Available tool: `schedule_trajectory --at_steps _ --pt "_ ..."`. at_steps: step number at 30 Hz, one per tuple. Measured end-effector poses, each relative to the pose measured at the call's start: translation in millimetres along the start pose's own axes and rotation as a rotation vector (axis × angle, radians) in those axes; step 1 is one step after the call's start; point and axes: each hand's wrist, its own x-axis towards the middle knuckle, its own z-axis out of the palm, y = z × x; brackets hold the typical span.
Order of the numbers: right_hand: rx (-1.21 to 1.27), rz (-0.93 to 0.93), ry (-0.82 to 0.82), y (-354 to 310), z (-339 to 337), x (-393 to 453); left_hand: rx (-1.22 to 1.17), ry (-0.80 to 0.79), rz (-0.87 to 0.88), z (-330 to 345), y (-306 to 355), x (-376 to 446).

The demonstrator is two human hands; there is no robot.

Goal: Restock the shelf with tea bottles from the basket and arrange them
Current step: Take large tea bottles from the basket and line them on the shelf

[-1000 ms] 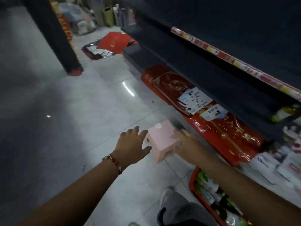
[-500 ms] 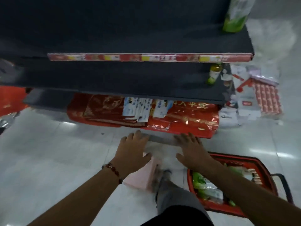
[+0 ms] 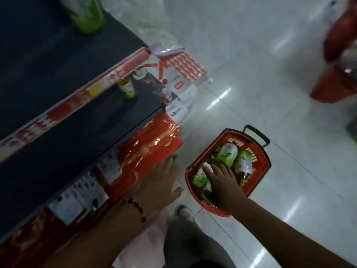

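head cam — worn, one view only | looks steeply down, tilted | near: both hands (image 3: pixel 222 182), basket (image 3: pixel 258 182) | shelf (image 3: pixel 58 55) at left — floor (image 3: pixel 251 55) beyond

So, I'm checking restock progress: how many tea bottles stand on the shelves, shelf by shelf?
upper shelf bottle: 1
lower shelf bottle: 1
Total: 2
More lie in the basket, partly under the right hand, too blurred to count.
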Motion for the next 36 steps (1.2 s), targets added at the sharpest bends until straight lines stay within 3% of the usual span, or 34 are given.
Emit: schedule_trajectory --at_steps 6,10,18,23,27,30,34,36 --pt "0.138 0.384 -0.036 22 131 27 0.053 -0.029 0.33 79 -30 106" --pt "0.159 0.518 -0.02 34 221 74 0.134 -0.046 0.496 175 -34 186" --pt "0.131 0.659 0.109 95 325 148 0.345 0.085 0.753 315 -7 278" --pt "0.226 0.6 0.16 122 340 161 0.419 0.179 0.75 344 10 304" --pt "0.822 0.691 0.271 127 354 173 0.287 0.245 0.738 360 12 300" --pt "1.271 0.703 0.389 128 369 182 0.17 0.193 0.695 367 8 298" --pt "1.426 0.652 0.502 131 376 174 0.024 0.052 0.557 368 13 277" --pt "1.373 0.675 0.53 133 378 170 -0.067 0.055 0.507 374 15 272"
